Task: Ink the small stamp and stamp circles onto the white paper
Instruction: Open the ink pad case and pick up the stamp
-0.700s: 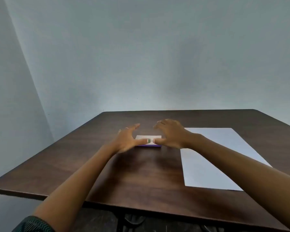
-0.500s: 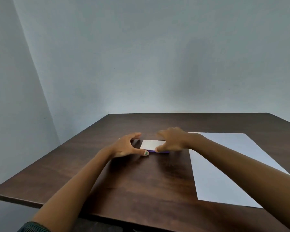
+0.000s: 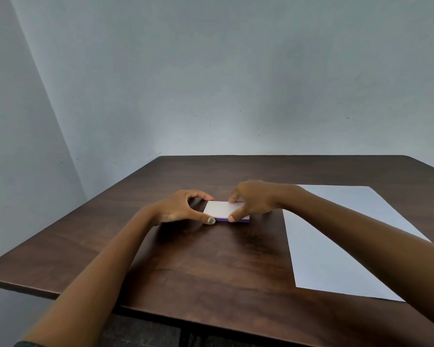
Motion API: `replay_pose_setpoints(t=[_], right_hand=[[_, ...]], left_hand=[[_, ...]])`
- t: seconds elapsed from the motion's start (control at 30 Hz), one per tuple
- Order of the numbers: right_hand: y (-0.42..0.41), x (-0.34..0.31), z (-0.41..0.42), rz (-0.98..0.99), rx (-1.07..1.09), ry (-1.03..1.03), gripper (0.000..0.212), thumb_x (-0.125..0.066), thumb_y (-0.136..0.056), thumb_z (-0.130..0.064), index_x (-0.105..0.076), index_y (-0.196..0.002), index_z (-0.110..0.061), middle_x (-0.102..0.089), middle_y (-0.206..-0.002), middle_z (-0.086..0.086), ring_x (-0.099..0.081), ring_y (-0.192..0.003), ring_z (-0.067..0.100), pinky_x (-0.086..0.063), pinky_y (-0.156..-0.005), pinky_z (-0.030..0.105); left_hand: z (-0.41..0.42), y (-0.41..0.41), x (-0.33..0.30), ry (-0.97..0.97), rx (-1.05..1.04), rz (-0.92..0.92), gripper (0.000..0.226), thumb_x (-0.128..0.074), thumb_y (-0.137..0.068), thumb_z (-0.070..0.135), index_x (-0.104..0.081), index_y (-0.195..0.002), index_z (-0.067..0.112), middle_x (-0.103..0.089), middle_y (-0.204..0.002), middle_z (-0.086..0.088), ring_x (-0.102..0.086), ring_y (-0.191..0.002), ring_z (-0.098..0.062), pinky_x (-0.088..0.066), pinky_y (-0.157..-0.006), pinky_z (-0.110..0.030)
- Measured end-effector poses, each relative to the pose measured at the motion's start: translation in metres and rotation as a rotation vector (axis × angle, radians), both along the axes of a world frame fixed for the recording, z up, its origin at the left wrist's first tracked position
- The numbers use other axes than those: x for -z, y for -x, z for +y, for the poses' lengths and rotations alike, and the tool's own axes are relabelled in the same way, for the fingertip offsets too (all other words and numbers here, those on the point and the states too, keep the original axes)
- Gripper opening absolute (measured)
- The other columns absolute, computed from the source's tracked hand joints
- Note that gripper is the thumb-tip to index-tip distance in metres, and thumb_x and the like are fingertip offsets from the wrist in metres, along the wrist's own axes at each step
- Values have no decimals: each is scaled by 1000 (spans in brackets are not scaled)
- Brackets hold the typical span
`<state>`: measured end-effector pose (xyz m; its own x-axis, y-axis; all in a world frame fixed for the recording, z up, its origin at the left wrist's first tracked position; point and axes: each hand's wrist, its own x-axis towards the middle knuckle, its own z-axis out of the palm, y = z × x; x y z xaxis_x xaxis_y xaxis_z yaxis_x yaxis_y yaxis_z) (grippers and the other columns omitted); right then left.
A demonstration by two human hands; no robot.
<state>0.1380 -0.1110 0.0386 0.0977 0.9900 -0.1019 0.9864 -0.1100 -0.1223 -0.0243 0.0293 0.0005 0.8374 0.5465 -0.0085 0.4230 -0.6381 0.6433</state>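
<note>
While both our hands frame the flat box (image 3: pixel 222 211) in the head view, we judge that the step is to open it, since it is probably the ink pad and its white lid is closed. Our left hand (image 3: pixel 179 209) pinches the left end between thumb and forefinger; our right hand (image 3: pixel 252 200) grips the right end the same way. To do it well, we should hold the purple base down on the desk (image 3: pixel 211 266) with the left and lift only the lid with the right. The white paper (image 3: pixel 341 236) lies just beside, unmarked. We cannot see the small stamp anywhere.
</note>
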Motion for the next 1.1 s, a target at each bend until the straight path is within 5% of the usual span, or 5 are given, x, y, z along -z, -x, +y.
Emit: replay_pose_setpoints(t=[0.2, 0.7, 0.77, 0.87, 1.1], right_hand=[[16, 1, -12, 35, -67, -33, 68, -65, -79, -46, -55, -118, 8, -58, -123, 27, -53, -111, 40, -47, -87, 44], [24, -10, -24, 151, -100, -64, 33, -56, -89, -32, -68, -110, -10, -70, -113, 6, -61, -95, 20, -47, -84, 32], [24, -15, -24, 157, -107, -33, 33, -50, -93, -29, -66, -111, -8, -70, -110, 7, -61, -97, 23, -47, -88, 33], [22, -22, -21, 160, -107, 0, 34, -40, -97, -26, -63, -90, -2, -56, -72, 1, -51, -59, 8, -40, -55, 11], [14, -32, -1, 152, -7, -39, 39, -33, -99, -20, -36, -60, -14, -33, -62, -2, -27, -56, 12, -24, -54, 26]], left_hand=[[-6, 19, -1, 23, 26, 54, 59, -82, -60, 44, -59, -114, 40, -39, -137, 20, -33, -127, -2, -22, -101, -21], [-20, 35, -1, 58, 46, -16, 51, -80, -69, 31, -62, -116, 35, -38, -147, 10, -36, -134, -10, -24, -113, -31], [-21, 35, -2, 71, 41, -22, 51, -80, -69, 31, -62, -117, 33, -39, -144, 13, -38, -132, -9, -25, -110, -29], [-22, 34, -2, 77, 25, -29, 53, -79, -69, 32, -60, -119, 31, -46, -134, 19, -44, -123, -6, -30, -105, -25], [-17, 32, 2, 127, 66, -91, 43, -82, -67, 30, -67, -106, 37, -55, -113, 38, -49, -102, 23, -34, -79, 2]])
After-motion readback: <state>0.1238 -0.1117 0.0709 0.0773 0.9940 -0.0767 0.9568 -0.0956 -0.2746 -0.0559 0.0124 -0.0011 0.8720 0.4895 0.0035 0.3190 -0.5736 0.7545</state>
